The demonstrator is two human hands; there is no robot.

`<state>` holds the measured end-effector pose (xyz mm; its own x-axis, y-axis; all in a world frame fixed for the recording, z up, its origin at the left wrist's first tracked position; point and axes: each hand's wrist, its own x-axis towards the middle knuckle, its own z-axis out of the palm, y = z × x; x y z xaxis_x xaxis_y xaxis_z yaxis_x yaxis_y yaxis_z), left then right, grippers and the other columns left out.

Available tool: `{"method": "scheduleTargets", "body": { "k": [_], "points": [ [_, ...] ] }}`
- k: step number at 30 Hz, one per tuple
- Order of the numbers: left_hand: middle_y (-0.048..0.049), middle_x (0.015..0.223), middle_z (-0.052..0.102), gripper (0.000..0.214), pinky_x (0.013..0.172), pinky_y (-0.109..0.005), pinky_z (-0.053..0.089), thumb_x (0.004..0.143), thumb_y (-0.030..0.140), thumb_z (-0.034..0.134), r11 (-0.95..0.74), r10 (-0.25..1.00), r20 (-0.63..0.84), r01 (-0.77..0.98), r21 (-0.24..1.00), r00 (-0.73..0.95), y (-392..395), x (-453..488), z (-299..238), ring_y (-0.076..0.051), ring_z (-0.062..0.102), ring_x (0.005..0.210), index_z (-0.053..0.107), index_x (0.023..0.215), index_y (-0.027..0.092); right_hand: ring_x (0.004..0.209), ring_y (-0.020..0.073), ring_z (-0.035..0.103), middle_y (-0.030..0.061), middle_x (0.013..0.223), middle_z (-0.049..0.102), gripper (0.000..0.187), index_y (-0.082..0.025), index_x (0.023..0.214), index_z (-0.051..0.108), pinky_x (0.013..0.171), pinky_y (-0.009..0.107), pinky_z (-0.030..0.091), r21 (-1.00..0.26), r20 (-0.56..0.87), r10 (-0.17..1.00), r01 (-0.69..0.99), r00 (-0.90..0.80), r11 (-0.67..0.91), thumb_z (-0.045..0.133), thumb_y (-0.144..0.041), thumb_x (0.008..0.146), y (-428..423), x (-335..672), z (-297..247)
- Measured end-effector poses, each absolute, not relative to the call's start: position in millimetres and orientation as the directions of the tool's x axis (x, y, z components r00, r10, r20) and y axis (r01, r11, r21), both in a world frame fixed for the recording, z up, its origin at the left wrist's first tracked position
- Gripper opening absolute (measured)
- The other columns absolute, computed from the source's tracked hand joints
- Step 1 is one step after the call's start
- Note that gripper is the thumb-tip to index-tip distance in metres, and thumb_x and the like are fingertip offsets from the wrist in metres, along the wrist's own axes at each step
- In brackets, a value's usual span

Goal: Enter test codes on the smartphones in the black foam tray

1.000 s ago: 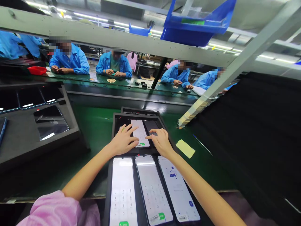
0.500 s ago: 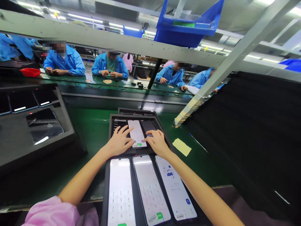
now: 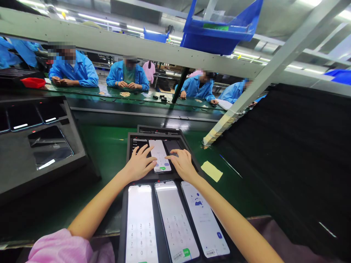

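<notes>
Both bare hands are over the phone (image 3: 157, 149) in the middle of the far row, its lit white keypad screen facing up. It lies flat in a dark tray (image 3: 170, 135), between a phone with a black screen and lines of white text (image 3: 135, 144) on its left and a dark-screened phone (image 3: 172, 145) on its right. The left hand (image 3: 140, 164) is open, palm down, its fingers (image 3: 150, 160) spread wide over the lit phone's left side, gripping nothing. The right hand (image 3: 181, 163) is on the other side, index finger pointing at the lower keys and the other fingers loosely curled, also with nothing in its grasp; whether any fingertip presses the glass, I cannot tell. Bluish patches show on the keys beside the fingertips. Nearer the person, three more phones lie side by side: a left one (image 3: 141, 208) and a middle one (image 3: 175, 208) with keypads, and a right one (image 3: 204, 215) with a blue drawing, partly under the right forearm. On the green worktop (image 3: 109, 146), a yellow paper (image 3: 212, 171) and a pen (image 3: 230, 166) lie to the right. To the left, a larger tray (image 3: 78, 138) holds dark phones (image 3: 51, 142). Across the way, people in blue jackets (image 3: 85, 71) sit with their hands low over another worktop (image 3: 137, 95).
</notes>
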<state>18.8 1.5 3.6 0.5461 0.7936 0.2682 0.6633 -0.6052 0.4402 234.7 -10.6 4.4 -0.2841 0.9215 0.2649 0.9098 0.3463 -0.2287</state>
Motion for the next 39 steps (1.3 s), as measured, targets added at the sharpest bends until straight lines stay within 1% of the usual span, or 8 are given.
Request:
{"method": "scheduleTargets", "body": {
  "k": [5, 9, 13, 18, 21, 25, 33, 39],
  "points": [
    [-0.0005, 0.141, 0.041, 0.032, 0.109, -0.052, 0.006, 0.089, 0.036, 0.037, -0.608, 0.791, 0.262, 0.671, 0.423, 0.552, 0.4, 18.8, 3.6, -0.028, 0.024, 0.134, 0.066, 0.103, 0.031, 0.118, 0.0213, 0.04, 0.008, 0.118, 0.051, 0.049, -0.029, 0.109, 0.063, 0.104, 0.05, 0.023, -0.14, 0.267, 0.934, 0.95, -0.236, 0.28, 0.017, -0.037, 0.094, 2.9, 237.0, 3.0],
    [-0.0002, 0.14, 0.042, 0.031, 0.109, -0.052, 0.005, 0.088, 0.036, 0.04, -0.599, 0.797, 0.286, 0.64, 0.48, 0.532, 0.9, 18.3, 1.9, -0.028, 0.024, 0.134, 0.067, 0.1, 0.03, 0.12, 0.0227, 0.038, 0.0084, 0.122, 0.048, 0.049, -0.03, 0.106, 0.064, 0.103, 0.052, 0.022, -0.092, 0.228, 0.942, 0.958, -0.245, 0.271, 0.018, -0.037, 0.093, 11.8, 236.5, -0.4],
    [-0.0014, 0.138, 0.044, 0.027, 0.109, -0.053, 0.004, 0.086, 0.035, 0.044, -0.593, 0.798, 0.322, 0.568, 0.571, 0.51, 1.6, 18.3, 0.2, -0.03, 0.026, 0.133, 0.069, 0.095, 0.03, 0.12, 0.0221, 0.038, 0.008, 0.122, 0.048, 0.049, -0.029, 0.104, 0.065, 0.104, 0.052, 0.021, -0.102, 0.241, 0.94, 0.957, -0.243, 0.273, 0.018, -0.038, 0.093, 13.1, 236.3, -1.4],
    [-0.0034, 0.137, 0.045, 0.025, 0.107, -0.056, 0.005, 0.085, 0.034, 0.046, -0.591, 0.797, 0.335, 0.531, 0.607, 0.503, 2.1, 17.8, -0.8, -0.033, 0.027, 0.132, 0.07, 0.092, 0.03, 0.12, 0.0221, 0.039, 0.0088, 0.121, 0.05, 0.047, -0.028, 0.108, 0.063, 0.104, 0.052, 0.021, -0.161, 0.301, 0.93, 0.95, -0.21, 0.266, 0.019, -0.035, 0.093, 7.5, 237.0, 2.2],
    [-0.0034, 0.137, 0.045, 0.026, 0.106, -0.057, 0.005, 0.085, 0.033, 0.046, -0.596, 0.791, 0.334, 0.52, 0.612, 0.513, 2.0, 18.0, 0.2, -0.035, 0.027, 0.132, 0.07, 0.09, 0.03, 0.118, 0.0213, 0.041, 0.007, 0.118, 0.052, 0.049, -0.029, 0.099, 0.066, 0.105, 0.051, 0.021, -0.204, 0.303, 0.927, 0.936, -0.219, 0.287, 0.019, -0.035, 0.093, 1.9, 237.8, 4.5],
    [-0.0036, 0.139, 0.042, 0.028, 0.106, -0.057, 0.007, 0.087, 0.033, 0.042, -0.601, 0.79, 0.299, 0.578, 0.552, 0.535, 0.9, 18.6, 3.4, -0.034, 0.026, 0.132, 0.07, 0.093, 0.03, 0.115, 0.0195, 0.044, 0.0044, 0.112, 0.055, 0.051, -0.029, 0.085, 0.07, 0.107, 0.049, 0.017, -0.262, 0.283, 0.927, 0.91, -0.247, 0.323, 0.019, -0.034, 0.093, -4.4, 238.1, 7.9],
    [-0.0033, 0.143, 0.037, 0.04, 0.104, -0.057, 0.016, 0.092, 0.035, 0.03, -0.674, 0.737, 0.233, 0.663, 0.327, 0.634, -3.5, 18.0, 8.4, -0.031, 0.026, 0.132, 0.07, 0.092, 0.029, 0.111, 0.0184, 0.046, 0.002, 0.109, 0.057, 0.051, -0.029, 0.077, 0.071, 0.108, 0.049, 0.015, -0.301, 0.302, 0.913, 0.881, -0.275, 0.365, 0.021, -0.027, 0.091, -7.2, 237.7, 10.1],
    [-0.005, 0.143, 0.036, 0.042, 0.103, -0.057, 0.019, 0.093, 0.036, 0.027, -0.668, 0.744, 0.22, 0.692, 0.273, 0.631, -3.1, 18.1, 9.5, -0.031, 0.026, 0.132, 0.068, 0.098, 0.029, 0.11, 0.0176, 0.046, 0.001, 0.108, 0.058, 0.049, -0.029, 0.071, 0.07, 0.108, 0.049, 0.014, -0.291, 0.281, 0.912, 0.879, -0.299, 0.378, 0.025, -0.025, 0.09, -7.1, 236.5, 8.1]
  ]
}}
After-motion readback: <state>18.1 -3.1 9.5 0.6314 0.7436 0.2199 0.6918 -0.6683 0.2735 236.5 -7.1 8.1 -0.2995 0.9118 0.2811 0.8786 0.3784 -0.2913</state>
